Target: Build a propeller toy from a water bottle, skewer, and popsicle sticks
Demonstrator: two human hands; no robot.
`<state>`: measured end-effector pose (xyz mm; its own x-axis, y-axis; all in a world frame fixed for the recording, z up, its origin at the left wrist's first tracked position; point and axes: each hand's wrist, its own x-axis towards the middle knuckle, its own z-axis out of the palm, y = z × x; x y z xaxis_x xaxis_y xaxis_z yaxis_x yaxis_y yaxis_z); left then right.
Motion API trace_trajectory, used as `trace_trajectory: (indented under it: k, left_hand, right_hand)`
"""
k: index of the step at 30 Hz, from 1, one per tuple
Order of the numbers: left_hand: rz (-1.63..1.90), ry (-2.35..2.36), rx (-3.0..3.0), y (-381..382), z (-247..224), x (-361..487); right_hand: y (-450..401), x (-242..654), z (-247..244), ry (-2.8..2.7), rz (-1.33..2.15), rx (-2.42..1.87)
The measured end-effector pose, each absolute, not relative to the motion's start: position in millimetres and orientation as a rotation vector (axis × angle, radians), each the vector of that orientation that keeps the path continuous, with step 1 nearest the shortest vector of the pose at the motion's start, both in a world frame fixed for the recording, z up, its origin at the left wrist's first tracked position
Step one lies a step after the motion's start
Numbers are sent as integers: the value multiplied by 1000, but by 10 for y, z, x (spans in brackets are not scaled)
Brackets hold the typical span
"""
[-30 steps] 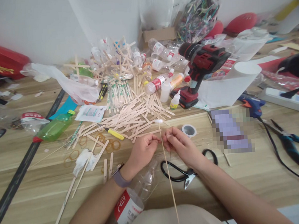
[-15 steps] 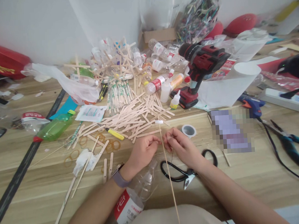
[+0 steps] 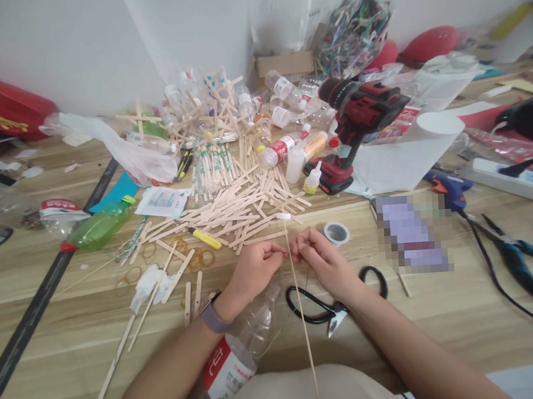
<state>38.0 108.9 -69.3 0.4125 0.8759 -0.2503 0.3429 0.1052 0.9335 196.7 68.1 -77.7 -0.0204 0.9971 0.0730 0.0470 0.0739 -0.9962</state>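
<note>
A thin bamboo stick (image 3: 305, 323) runs from near my body up between my hands, with a small white cap-like piece (image 3: 282, 216) at its far end. My left hand (image 3: 259, 269), wearing a watch with a purple band, is closed in a pinch just left of the stick. My right hand (image 3: 322, 259) is pinched closed just right of it. The fingertips almost meet at the stick; what they grip is too small to make out. A thin dark line hangs below my right fingers. Black-handled scissors (image 3: 312, 318) lie under my right wrist. A clear plastic bottle (image 3: 233, 361) lies by my left forearm.
Loose craft sticks (image 3: 231, 210) are heaped ahead, with a yellow cutter (image 3: 205, 238) at their edge. A tape roll (image 3: 336, 234) lies beyond my right hand. A red-black drill (image 3: 352, 122) stands further back. Rubber bands (image 3: 202, 259), a green bottle (image 3: 99, 225) and pliers (image 3: 518, 262) lie around.
The bamboo stick's near end and its white piece have shifted very slightly. Both hands keep almost the same place and pinch.
</note>
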Motion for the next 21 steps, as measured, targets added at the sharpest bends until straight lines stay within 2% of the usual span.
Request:
trace_trajectory:
  k: [21]
  left_hand:
    - [495,1024,1172,1136,-719,362]
  right_hand:
    - [681,1895,-835,-1064,1428,-1109]
